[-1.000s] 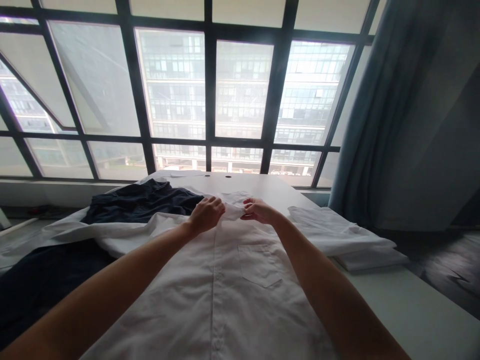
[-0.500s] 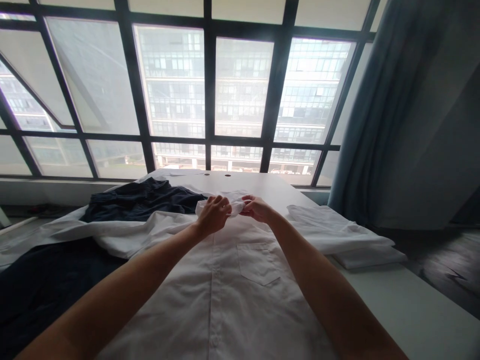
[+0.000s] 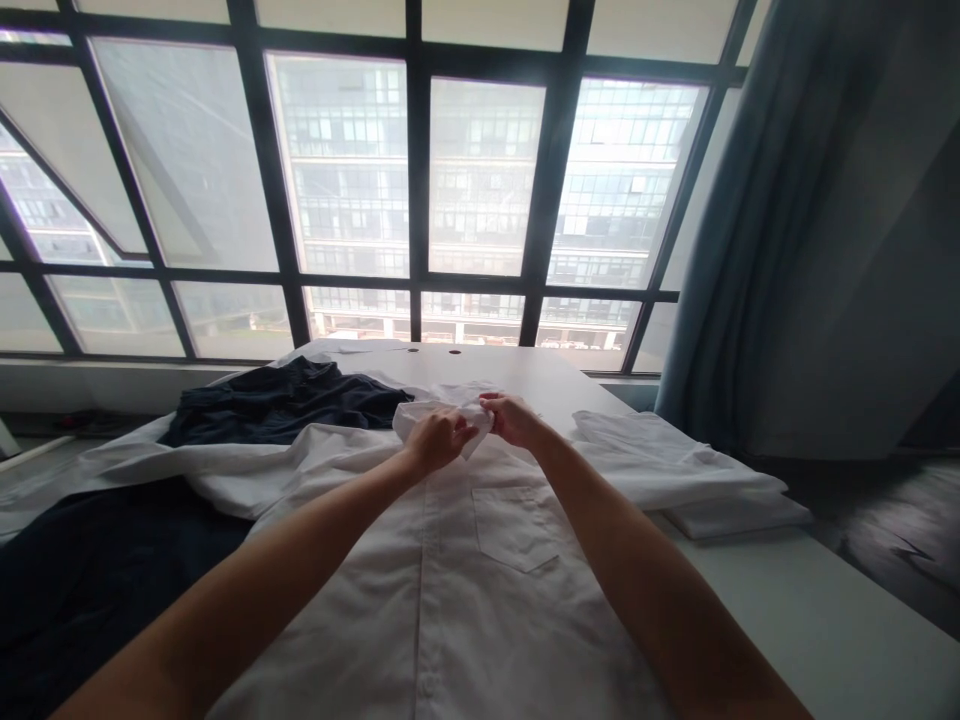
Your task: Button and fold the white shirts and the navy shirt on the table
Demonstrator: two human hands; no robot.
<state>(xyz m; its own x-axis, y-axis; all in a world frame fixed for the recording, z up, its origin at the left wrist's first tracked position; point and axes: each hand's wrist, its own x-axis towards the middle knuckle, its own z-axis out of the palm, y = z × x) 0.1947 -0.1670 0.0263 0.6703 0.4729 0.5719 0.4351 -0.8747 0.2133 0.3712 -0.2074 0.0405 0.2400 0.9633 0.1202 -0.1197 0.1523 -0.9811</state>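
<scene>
A white button-up shirt (image 3: 480, 610) lies spread front side up on the table, its chest pocket (image 3: 514, 528) right of the button placket. Both my hands are at its far end, on the collar (image 3: 415, 414). My left hand (image 3: 439, 438) is closed on the left part of the collar, fingers bent over the cloth. With thumb and fingers pinched, my right hand (image 3: 511, 417) grips the collar's right part, slightly raised. A small pointed flap of cloth hangs between the two hands. The fingertips are partly hidden by the fabric.
Dark navy garments lie to the left, one crumpled farther back (image 3: 285, 402) and one nearer (image 3: 112, 590). Folded white cloth (image 3: 739, 515) sits at the right on the white table (image 3: 817, 620). Behind are a framed window (image 3: 487, 180) and a grey-blue curtain (image 3: 750, 250).
My left hand has shifted slightly right and nearer to me. My right hand has turned a little, and a collar point now shows between the hands.
</scene>
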